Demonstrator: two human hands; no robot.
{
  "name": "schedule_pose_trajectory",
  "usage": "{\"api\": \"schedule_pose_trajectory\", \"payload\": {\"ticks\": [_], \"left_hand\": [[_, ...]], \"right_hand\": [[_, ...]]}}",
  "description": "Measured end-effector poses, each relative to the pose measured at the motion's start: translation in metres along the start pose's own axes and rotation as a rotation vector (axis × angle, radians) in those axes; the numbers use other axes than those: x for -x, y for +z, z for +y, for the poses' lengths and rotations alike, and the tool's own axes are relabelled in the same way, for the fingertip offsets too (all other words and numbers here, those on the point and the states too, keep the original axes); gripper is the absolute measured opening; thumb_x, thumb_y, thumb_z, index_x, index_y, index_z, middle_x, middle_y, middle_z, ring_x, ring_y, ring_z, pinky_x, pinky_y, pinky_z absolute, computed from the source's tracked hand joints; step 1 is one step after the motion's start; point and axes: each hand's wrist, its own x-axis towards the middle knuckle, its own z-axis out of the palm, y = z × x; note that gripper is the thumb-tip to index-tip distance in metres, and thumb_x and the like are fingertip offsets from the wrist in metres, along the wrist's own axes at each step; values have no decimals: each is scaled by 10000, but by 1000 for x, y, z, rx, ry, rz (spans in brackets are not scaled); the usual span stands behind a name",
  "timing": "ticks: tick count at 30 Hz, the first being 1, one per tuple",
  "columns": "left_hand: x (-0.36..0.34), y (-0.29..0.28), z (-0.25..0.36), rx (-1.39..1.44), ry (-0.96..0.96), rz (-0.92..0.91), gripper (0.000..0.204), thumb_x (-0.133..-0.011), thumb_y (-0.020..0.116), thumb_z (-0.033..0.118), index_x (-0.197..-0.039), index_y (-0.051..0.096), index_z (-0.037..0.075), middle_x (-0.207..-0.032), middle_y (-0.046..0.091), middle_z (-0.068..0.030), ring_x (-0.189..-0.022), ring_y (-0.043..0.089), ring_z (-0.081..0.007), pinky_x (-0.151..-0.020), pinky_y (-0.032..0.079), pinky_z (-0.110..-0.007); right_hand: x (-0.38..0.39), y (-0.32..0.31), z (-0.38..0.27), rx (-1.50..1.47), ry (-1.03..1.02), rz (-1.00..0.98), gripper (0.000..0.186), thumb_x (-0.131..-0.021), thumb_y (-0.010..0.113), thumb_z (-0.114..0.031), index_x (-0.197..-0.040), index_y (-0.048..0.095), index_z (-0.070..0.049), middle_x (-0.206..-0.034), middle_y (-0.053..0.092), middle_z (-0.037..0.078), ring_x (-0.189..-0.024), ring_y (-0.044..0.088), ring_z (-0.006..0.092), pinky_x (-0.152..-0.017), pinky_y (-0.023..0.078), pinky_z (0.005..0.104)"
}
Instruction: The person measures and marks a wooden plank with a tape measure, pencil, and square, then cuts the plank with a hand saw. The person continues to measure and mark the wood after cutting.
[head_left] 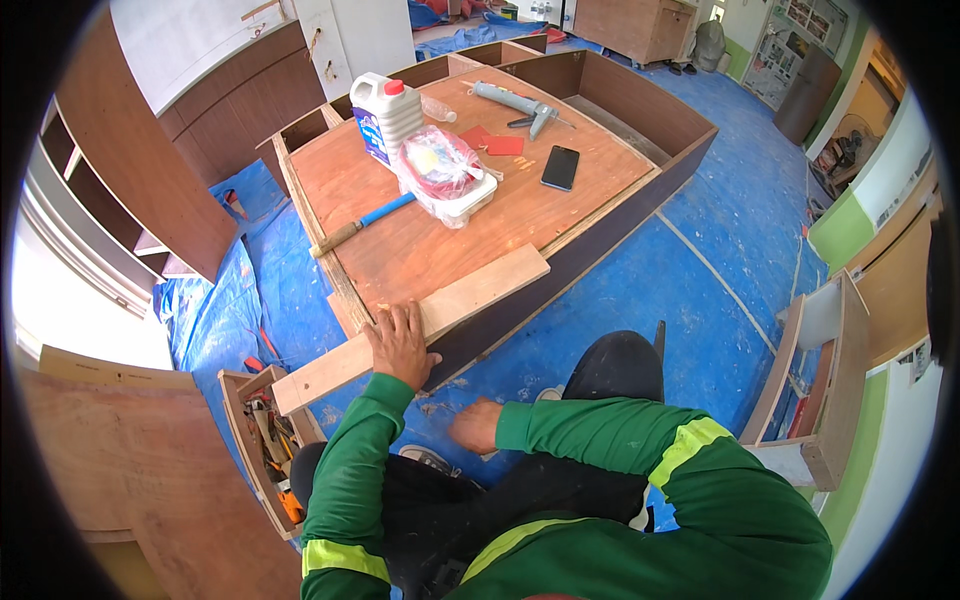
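A pale wooden plank [480,290] lies along the near edge of a large wooden cabinet frame [600,235] and overhangs it on the left. My left hand [398,345] grips this plank, with its fingers across the top and its thumb by the near edge. Lower down, beside the cabinet's dark side, is my right hand [475,428], apart from the plank. Its fingers point down and are hidden, so I cannot see whether they hold anything. A hammer [362,224] with a blue shaft rests on the panel beyond my left hand.
On the panel stand a white jug [388,115], a plastic-wrapped container [445,175], a caulking gun [525,105] and a phone [560,168]. A drawer of tools [270,440] sits at my left. Another wooden drawer [835,390] stands right. Blue sheeting [700,290] covers the floor.
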Motion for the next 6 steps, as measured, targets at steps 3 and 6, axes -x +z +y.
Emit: {"api": "schedule_pose_trajectory", "payload": {"ticks": [3,6], "left_hand": [[-6,-1,1,-1,-7,-1,1219,-779,900,638,-1700,379,31,-1538,520,-208,-1487,469,-453,-1166,409,-708],[-8,-4,0,0,-9,-5,1223,-780,902,634,-1704,372,34,-1540,520,-207,-1496,462,-452,-1171,405,-707]], "right_hand": [[-1,-4,6,7,0,-2,172,-895,700,-215,-1024,757,-117,-1018,805,143,-1006,795,375,-854,604,563],[-3,-3,7,12,18,-6,184,-891,715,-222,-1030,759,-111,-1029,809,146,-1014,795,382,-872,605,575]]}}
